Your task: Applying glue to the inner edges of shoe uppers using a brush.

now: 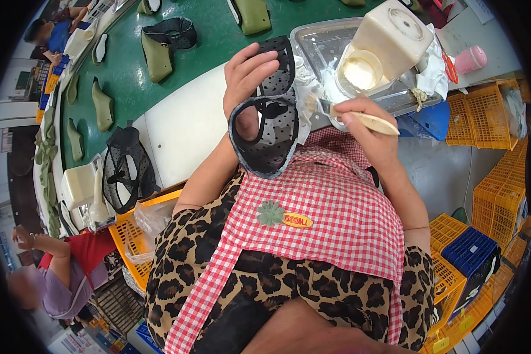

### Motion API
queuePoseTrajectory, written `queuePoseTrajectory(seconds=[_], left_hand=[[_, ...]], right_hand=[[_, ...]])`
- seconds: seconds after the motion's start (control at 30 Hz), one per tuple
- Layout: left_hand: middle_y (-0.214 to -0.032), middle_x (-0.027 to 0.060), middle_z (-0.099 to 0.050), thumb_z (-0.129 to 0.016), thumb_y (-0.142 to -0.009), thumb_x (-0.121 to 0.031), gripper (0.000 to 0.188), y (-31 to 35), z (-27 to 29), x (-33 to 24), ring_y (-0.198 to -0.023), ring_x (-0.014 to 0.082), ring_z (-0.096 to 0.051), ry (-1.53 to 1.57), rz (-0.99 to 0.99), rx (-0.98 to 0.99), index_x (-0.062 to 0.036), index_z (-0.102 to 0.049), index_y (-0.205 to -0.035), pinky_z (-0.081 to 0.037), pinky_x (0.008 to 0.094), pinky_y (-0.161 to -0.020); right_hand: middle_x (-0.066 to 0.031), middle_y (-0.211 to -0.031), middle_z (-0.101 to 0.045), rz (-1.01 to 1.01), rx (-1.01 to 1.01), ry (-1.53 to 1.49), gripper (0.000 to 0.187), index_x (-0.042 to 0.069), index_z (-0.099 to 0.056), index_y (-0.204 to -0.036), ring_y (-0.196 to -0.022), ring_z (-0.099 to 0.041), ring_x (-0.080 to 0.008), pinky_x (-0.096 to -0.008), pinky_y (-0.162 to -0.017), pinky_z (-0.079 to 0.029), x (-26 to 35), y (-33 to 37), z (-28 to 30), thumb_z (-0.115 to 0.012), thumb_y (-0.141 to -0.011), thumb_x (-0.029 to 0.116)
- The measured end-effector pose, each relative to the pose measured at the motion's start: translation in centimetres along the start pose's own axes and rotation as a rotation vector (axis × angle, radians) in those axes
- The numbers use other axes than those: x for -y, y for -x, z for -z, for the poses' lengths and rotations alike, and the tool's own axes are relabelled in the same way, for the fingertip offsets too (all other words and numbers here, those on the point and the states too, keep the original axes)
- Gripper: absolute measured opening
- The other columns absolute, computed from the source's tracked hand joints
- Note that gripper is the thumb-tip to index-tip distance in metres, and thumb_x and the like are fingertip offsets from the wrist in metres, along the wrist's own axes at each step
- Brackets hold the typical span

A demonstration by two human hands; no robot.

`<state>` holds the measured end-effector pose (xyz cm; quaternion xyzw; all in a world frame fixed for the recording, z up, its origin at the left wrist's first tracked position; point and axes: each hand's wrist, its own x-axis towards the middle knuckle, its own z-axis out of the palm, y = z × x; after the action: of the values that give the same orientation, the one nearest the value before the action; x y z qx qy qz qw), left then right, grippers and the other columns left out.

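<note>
- The left hand [245, 82] holds a black dotted mesh shoe upper [288, 137], its fingers spread over the top part and its palm behind the opening.
- The upper hangs in front of the checked apron [330, 194], near the table edge.
- The right hand [369, 127] grips a flat brush [374, 123] by its pale wooden handle, fingers closed round it; the bristles point left, just beside the upper, and whether they touch it I cannot tell.
- Beyond the brush, a grey tray [312, 35] carries a white plastic container [389, 41] with a round opening and whitish contents.
- Right of the tray lie red-handled scissors [450, 68] and a pink bottle [471, 59].
- On the green table [130, 88], a white board [183, 130] lies left of the left hand; a second black upper [127, 168] and olive-green shoe lasts [103, 106] are farther left.
</note>
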<state>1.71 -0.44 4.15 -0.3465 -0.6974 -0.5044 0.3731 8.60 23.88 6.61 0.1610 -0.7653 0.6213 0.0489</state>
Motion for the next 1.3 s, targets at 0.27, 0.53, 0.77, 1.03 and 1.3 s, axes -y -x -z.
queuePoseTrajectory(seconds=[0.27,0.53,0.77,1.03,1.3], left_hand=[[-0.129,0.0145,-0.062,-0.011,-0.101,-0.061,0.081,0.7,0.1,0.9,-0.131,0.0361,-0.045,-0.032,0.042,-0.076,-0.0026,-0.063,-0.123,-0.029,0.0457,-0.112],[-0.135,0.0164,-0.055,-0.011,-0.094,-0.074,0.098,1.1,0.2,1.2,-0.138,0.0323,-0.037,-0.037,0.186,-0.095,0.0044,-0.056,-0.131,-0.026,0.0443,-0.115],[-0.128,0.0138,-0.062,-0.009,-0.096,-0.071,0.094,1.0,0.3,1.0,-0.131,0.0344,-0.044,0.005,0.212,-0.193,0.0,-0.063,-0.123,-0.028,0.0458,-0.113],[-0.148,0.0218,-0.039,-0.037,-0.082,-0.087,0.112,1.2,1.8,-1.2,-0.139,0.0302,-0.037,0.529,0.526,-0.119,0.004,-0.035,-0.148,-0.023,0.0459,-0.118],[-0.147,0.023,-0.042,-0.032,-0.084,-0.086,0.112,0.8,3.9,-2.3,-0.137,0.0309,-0.041,0.551,0.631,0.094,0.0078,-0.038,-0.145,-0.027,0.0449,-0.116]], right_hand=[[-0.0059,-0.086,-0.066,0.025,0.178,0.007,0.013,0.003,-0.073,-0.099,-0.078,-0.062,-0.0138,-0.0275,-0.07,-0.048,0.2,0.0,-0.9,-0.068,-0.088,0.005],[-0.0065,-0.084,-0.068,0.193,0.309,-0.085,0.013,0.001,-0.072,-0.097,-0.074,-0.06,-0.0172,-0.0299,-0.068,-0.047,1.2,0.4,-0.8,-0.069,-0.084,0.004],[-0.0068,-0.084,-0.069,0.281,0.358,-0.145,0.014,0.001,-0.072,-0.096,-0.074,-0.06,-0.0183,-0.0307,-0.066,-0.046,2.1,-0.2,-0.6,-0.07,-0.083,0.003],[-0.007,-0.088,-0.067,0.059,0.247,0.033,0.012,0.004,-0.073,-0.098,-0.079,-0.063,-0.0169,-0.0288,-0.072,-0.049,-1.7,-1.5,-1.0,-0.069,-0.086,0.006],[-0.0052,-0.094,-0.067,0.087,0.178,0.074,0.014,0.002,-0.072,-0.102,-0.086,-0.062,-0.0137,-0.0281,-0.078,-0.048,-3.7,-3.2,-1.1,-0.066,-0.09,0.006]])
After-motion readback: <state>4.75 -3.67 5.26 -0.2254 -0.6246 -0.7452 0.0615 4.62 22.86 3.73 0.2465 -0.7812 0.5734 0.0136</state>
